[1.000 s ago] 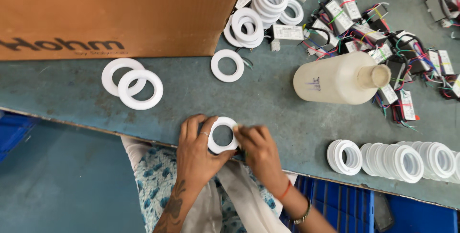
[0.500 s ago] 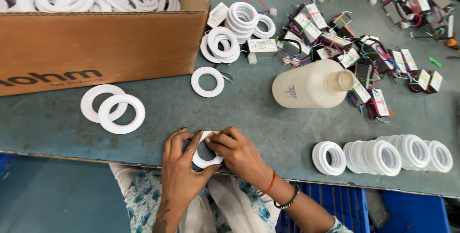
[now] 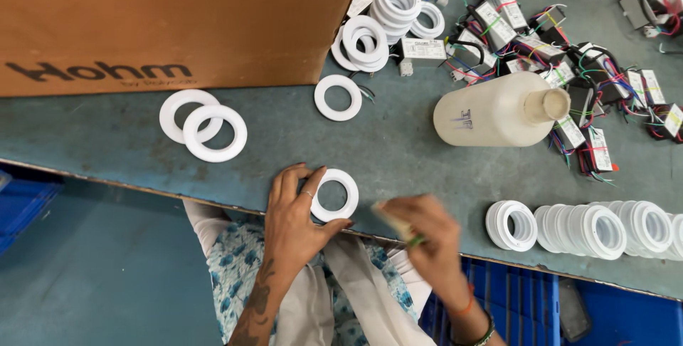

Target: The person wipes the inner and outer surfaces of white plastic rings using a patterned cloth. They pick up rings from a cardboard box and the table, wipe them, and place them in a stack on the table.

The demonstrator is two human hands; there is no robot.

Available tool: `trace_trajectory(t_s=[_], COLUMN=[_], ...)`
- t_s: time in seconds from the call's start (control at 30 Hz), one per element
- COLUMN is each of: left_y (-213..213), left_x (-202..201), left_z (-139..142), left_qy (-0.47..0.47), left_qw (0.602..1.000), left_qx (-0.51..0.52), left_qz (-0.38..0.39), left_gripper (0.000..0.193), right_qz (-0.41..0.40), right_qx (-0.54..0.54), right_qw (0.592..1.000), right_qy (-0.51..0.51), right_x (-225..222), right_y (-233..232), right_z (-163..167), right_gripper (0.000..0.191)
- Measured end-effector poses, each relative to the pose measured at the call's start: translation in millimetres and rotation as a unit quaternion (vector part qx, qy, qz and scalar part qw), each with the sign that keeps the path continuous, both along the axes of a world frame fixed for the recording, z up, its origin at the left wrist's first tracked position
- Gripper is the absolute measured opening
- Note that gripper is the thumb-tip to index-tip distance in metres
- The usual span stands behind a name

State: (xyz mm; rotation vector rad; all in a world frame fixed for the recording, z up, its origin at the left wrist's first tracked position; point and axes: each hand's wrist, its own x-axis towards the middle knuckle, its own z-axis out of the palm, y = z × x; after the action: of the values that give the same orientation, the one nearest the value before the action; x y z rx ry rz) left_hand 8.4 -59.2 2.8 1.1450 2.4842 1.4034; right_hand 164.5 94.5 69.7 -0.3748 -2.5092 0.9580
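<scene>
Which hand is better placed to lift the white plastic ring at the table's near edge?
Left hand: its fingers already grip the white plastic ring. The right hand is beside it, blurred.

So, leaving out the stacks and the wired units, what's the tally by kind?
Single white rings: 4 (two overlapping, one alone, one ring in left hand)
Plastic bottle: 1
Cardboard box: 1
Total: 6

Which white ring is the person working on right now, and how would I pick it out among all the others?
Start at the big brown cardboard box at the top left, then drop to the near edge of the grey-green table. There one white ring lies flat, pinched at its left side by the left hand. It is the only ring a hand touches; the pair of rings below the box overlaps, untouched.
</scene>
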Motion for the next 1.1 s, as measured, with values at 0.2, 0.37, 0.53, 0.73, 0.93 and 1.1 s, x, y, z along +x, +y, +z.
trace_trajectory(t_s=[0.2,0.37,0.53,0.73,0.93,1.1], left_y=[1,1,2,3,14,52], left_x=[3,3,4,3,2,-26], left_z=[4,4,1,0,8,18], left_qy=[-0.004,-0.004,-0.005,0.021,0.058,0.127], left_qw=[1.000,1.000,1.000,1.000,0.995,0.979], left_qx=[-0.007,-0.008,-0.017,0.002,0.074,0.141], left_qz=[0.001,0.002,0.003,0.005,0.039,0.070], left_gripper=[0.090,0.089,0.090,0.091,0.085,0.080], right_qz=[-0.008,0.016,0.053,0.079,-0.046,-0.056], right_qx=[0.159,0.178,0.180,0.101,0.130,0.107], right_qw=[0.987,0.984,0.982,0.992,0.984,0.984], right_qy=[0.003,-0.012,-0.027,-0.021,0.110,0.130], right_x=[-13,-25,-21,-15,-10,-5], right_y=[5,-6,-9,4,22,28], right_z=[4,-17,-27,-25,-30,-40], right_gripper=[0.066,0.060,0.063,0.060,0.057,0.056])
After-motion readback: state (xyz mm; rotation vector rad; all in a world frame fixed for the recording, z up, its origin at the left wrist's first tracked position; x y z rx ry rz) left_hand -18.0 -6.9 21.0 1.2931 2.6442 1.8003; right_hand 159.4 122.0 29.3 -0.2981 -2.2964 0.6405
